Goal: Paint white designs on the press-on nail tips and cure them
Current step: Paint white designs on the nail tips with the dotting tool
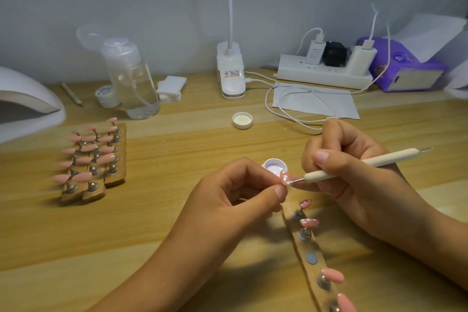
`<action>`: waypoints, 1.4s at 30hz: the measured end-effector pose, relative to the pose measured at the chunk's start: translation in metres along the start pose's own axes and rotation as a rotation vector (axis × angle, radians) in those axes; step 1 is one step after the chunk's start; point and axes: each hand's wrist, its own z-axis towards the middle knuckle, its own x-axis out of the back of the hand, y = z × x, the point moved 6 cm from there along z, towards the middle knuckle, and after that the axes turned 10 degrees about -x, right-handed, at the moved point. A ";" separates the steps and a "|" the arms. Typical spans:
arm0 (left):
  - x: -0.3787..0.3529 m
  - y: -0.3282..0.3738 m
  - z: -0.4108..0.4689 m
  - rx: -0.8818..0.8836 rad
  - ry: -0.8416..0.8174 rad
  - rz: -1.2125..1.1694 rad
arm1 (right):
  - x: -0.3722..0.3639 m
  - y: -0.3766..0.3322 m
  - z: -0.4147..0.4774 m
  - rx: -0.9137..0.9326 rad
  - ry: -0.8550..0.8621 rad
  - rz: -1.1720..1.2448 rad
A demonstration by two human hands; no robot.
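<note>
My left hand [238,192] pinches a pink nail tip [285,177] between thumb and fingers, held above the desk. White dots show on the tip. My right hand [347,167] grips a cream dotting pen [364,163], its metal point touching the tip. Just behind sits a small open pot of white gel [274,165]. Below my hands lies a wooden holder strip [310,258] with two dotted tips [309,222] and two plain pink ones. At the left stand wooden holders with several plain pink tips [91,157]. The white curing lamp [25,101] is at the far left edge.
A clear pump bottle [131,78], a small white jar [107,96], cotton pads [171,88] and a pencil stand at the back left. A loose lid [242,120], a clip lamp base [230,71], cables on paper, a power strip [324,71] and a purple tissue pack [405,66] fill the back.
</note>
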 end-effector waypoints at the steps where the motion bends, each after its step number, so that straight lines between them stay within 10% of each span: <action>1: 0.000 0.000 0.000 -0.001 0.000 0.002 | 0.000 0.000 0.000 0.000 0.000 0.001; 27: -0.001 0.003 0.000 -0.010 0.002 0.017 | 0.002 0.002 0.002 0.010 -0.015 0.059; 42: 0.009 0.005 0.003 0.006 0.188 -0.139 | 0.007 -0.002 0.001 0.161 0.249 -0.527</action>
